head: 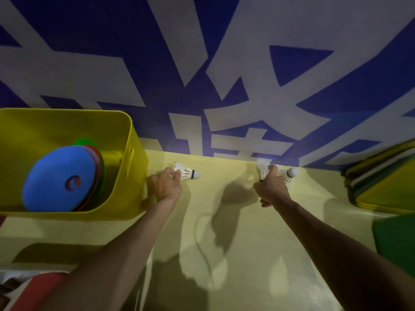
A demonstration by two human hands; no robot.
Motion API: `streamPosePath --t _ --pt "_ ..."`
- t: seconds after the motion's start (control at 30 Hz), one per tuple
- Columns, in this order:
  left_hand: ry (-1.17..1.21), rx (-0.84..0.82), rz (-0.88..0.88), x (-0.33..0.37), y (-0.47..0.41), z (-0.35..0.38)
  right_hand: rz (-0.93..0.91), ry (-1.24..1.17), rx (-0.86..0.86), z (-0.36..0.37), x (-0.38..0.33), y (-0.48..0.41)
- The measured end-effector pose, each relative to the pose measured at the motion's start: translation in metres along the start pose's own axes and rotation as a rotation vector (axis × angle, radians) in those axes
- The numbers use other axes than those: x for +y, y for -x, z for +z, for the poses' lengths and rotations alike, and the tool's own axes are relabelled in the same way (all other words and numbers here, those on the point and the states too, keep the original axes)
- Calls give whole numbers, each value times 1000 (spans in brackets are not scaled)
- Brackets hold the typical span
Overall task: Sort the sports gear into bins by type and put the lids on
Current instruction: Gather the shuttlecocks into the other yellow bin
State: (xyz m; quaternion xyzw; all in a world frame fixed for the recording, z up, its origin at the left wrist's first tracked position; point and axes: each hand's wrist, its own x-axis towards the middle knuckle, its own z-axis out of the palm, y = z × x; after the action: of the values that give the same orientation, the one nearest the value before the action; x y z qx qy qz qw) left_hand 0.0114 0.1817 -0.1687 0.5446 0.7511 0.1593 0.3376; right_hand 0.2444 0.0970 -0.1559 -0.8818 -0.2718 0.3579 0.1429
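Gathering the loose shuttlecocks along the foot of the blue-and-white wall (224, 75) looks like the step in hand. The left hand (166, 185) reaches forward over the yellow floor (247, 221) and pinches the feather skirt of a shuttlecock (187, 172) between fingertips and thumb, its cork pointing right, just beside the yellow bin (131, 140). The right hand (271, 187) is curled round a second shuttlecock (261, 168), whose feathers stick up past the knuckles, and its fingers also cover a third shuttlecock (290, 173) lying with its white cork against the wall; whether that one is already gripped or only touched I cannot tell. The bin holds a stack of flat discs with a blue disc (60, 176) on top, so it seems taken by another type. The next move probably calls for lifting all three clear without crushing the feathers and carrying them to a bin of their own, which is not in view. A stack of flat yellow and green pieces (381, 185) at the right may be lids, though that is uncertain.
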Motion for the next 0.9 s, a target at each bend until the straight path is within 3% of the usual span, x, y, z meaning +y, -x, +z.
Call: streamPosePath --t 0.23,0.43,0.57,0.67,0.8,0.9 --pt "253 -114 79 -18 36 6 -105 153 121 -1 19 20" --pt "547 -208 -20 -23 79 -13 -228 -72 129 -4 30 64" --pt "934 -489 -181 -12 118 -42 -282 -286 75 -20 28 111" --pt "1109 -608 -201 1 145 -61 -303 -361 45 -37 29 136" --pt "1243 -655 -169 14 176 -79 -365 -305 47 -64 34 151" --pt "1214 -596 -71 23 198 -86 -421 -291 43 -89 39 161"
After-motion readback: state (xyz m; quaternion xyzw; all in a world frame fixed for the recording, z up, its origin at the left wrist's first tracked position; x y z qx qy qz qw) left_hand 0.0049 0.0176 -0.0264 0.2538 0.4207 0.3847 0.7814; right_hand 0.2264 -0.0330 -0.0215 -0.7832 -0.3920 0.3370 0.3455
